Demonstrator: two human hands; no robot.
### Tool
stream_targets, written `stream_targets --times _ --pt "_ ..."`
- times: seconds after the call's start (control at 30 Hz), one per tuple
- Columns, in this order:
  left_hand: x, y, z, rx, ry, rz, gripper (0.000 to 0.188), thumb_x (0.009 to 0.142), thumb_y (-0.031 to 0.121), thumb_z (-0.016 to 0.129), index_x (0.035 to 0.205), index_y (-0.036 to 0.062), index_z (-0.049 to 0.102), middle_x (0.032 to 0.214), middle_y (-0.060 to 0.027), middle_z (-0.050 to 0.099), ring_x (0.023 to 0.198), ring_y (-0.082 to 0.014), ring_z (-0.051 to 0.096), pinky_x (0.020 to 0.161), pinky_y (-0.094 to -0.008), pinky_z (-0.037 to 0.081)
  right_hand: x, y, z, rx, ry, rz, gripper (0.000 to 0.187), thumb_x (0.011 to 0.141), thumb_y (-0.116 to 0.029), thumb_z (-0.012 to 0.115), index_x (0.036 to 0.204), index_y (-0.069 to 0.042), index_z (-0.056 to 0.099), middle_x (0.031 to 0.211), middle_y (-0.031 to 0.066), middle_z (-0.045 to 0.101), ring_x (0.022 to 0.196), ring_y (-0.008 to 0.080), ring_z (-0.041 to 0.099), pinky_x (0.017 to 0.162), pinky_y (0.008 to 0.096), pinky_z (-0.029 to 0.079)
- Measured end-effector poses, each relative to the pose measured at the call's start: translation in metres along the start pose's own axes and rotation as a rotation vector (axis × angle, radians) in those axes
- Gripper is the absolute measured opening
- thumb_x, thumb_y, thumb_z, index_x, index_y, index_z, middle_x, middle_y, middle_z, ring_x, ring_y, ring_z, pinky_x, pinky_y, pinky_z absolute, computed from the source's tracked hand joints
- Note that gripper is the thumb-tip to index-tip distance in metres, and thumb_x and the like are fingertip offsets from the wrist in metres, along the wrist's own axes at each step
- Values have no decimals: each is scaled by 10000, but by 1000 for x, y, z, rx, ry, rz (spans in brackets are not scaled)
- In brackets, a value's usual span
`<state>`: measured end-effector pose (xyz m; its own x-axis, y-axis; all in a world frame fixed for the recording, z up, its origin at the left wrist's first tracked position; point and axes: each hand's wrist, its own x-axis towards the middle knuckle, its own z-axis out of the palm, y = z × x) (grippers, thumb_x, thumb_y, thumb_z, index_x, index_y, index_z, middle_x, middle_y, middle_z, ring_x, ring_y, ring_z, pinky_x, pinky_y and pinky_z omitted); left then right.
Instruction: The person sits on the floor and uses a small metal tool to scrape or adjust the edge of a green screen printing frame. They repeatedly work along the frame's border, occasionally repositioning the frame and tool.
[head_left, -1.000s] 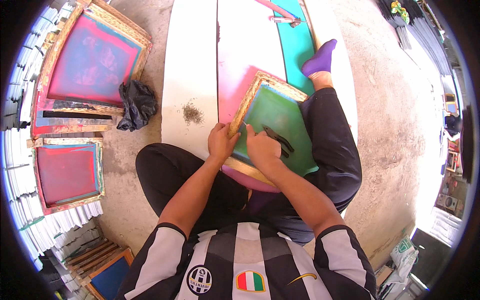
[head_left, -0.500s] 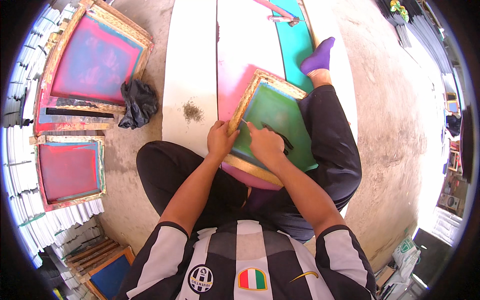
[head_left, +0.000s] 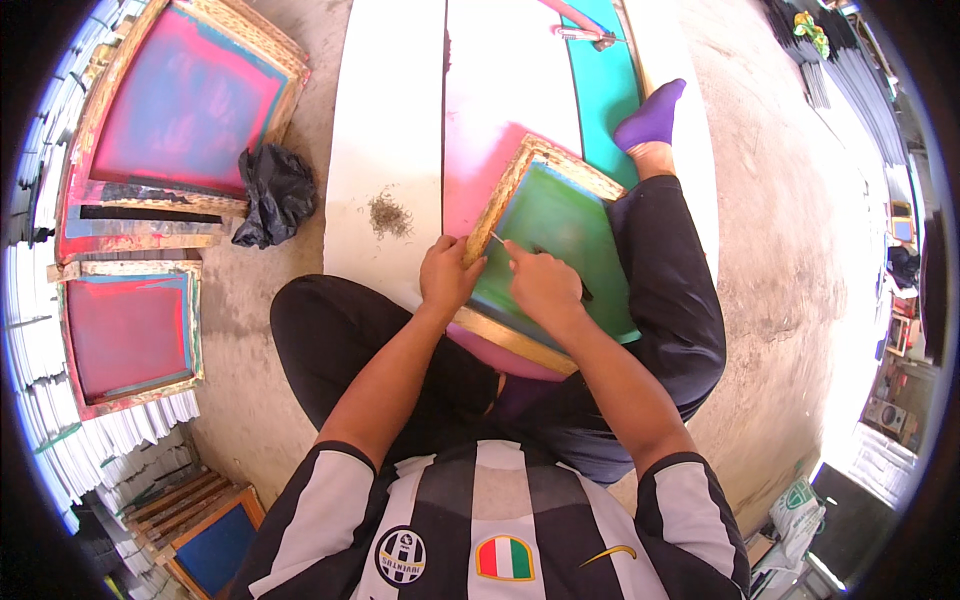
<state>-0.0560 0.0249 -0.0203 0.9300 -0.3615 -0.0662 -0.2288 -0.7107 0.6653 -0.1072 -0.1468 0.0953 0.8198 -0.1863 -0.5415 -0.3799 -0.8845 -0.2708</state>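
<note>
A wooden-framed printing screen with green mesh rests tilted on my lap and against the pink and white board. My left hand grips the frame's left wooden edge near its lower corner. My right hand lies on the green mesh and holds a thin dark tool whose tip meets the frame's inner left edge. A dark handle part shows past my right hand on the mesh.
A long white board with pink and teal patches lies ahead, with a small pile of dark shavings on it. A black bag sits on the concrete floor. Larger framed screens lie at left.
My right hand has shifted slightly up along the frame's inner left edge with the tool. My left hand keeps its grip on the frame.
</note>
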Motion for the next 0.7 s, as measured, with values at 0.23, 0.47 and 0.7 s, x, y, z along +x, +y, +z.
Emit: stream_targets --times 0.23,0.47,0.7 --pt "0 -3 -2 -38 -9 11 471 823 265 848 1215 23 747 1072 -130 685 1000 -359 674 878 -464 551 3 -17 -2 -183 -9 -58 421 1031 -183 534 1439 -99 596 980 234 758 911 405 777 750 527 627" --pt "4 9 -9 -23 -55 33 427 808 241 841 1161 20 748 1040 -138 684 967 -365 687 854 -476 558 3 -41 12 -245 63 8 344 1059 -204 520 1317 -6 630 951 242 759 902 397 785 722 510 638" --pt "5 -4 -1 27 -12 63 395 858 275 821 1167 38 748 1045 -164 700 952 -382 699 840 -486 562 21 24 28 213 85 -132 407 1069 -271 523 1435 -129 631 1001 223 770 985 418 762 809 579 604"
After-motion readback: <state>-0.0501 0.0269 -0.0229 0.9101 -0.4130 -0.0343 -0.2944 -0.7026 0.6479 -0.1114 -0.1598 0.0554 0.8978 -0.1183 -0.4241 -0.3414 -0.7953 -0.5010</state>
